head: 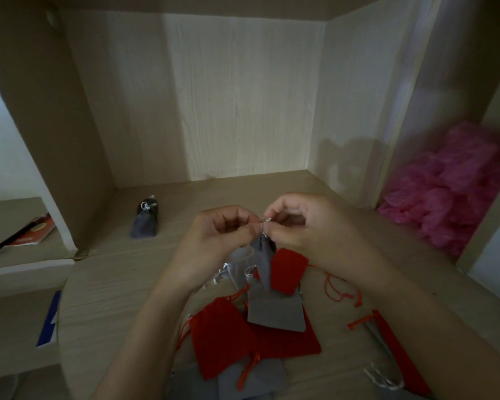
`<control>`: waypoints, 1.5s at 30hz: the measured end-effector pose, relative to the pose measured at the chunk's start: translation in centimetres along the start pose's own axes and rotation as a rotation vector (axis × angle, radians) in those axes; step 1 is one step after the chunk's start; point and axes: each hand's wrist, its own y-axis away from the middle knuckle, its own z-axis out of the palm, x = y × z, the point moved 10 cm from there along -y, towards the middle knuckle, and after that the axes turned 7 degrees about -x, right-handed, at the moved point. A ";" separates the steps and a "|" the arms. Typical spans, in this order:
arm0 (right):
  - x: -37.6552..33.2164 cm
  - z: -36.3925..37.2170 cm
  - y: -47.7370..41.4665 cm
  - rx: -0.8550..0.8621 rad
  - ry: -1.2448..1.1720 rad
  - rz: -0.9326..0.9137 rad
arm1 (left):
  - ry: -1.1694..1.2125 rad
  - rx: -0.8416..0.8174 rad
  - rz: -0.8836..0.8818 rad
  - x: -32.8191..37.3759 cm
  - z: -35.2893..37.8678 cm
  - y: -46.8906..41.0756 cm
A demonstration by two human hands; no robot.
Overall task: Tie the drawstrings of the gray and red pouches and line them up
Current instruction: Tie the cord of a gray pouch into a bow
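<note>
A gray pouch (263, 259) hangs by its white drawstring (265, 221) above the pile. My left hand (223, 235) and my right hand (303, 223) both pinch that string just above the gathered neck, fingertips almost touching. Below lies a heap of flat pouches: a red pouch (220, 336) at the front, another red pouch (287, 269) behind the hanging one, and a gray pouch (276, 310) between them. One tied gray pouch (145, 220) stands alone at the back left of the shelf.
The wooden shelf board (113, 284) is closed in by a back wall and side panels. Pink crumpled plastic (451, 192) fills the compartment to the right. A red booklet with a pen (29, 230) lies in the left compartment. More pouches lie along the front right edge.
</note>
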 end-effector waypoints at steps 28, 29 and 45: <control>0.3 0.9 -0.1 0.029 0.102 -0.047 | -0.027 -0.089 0.047 -0.7 1.3 -0.6; 0.6 0.6 -0.2 0.044 -0.012 -0.030 | 0.009 -0.043 0.074 -0.6 0.9 -0.6; -0.1 0.9 0.5 -0.205 0.092 0.066 | 0.133 -0.016 0.165 0.6 1.9 0.1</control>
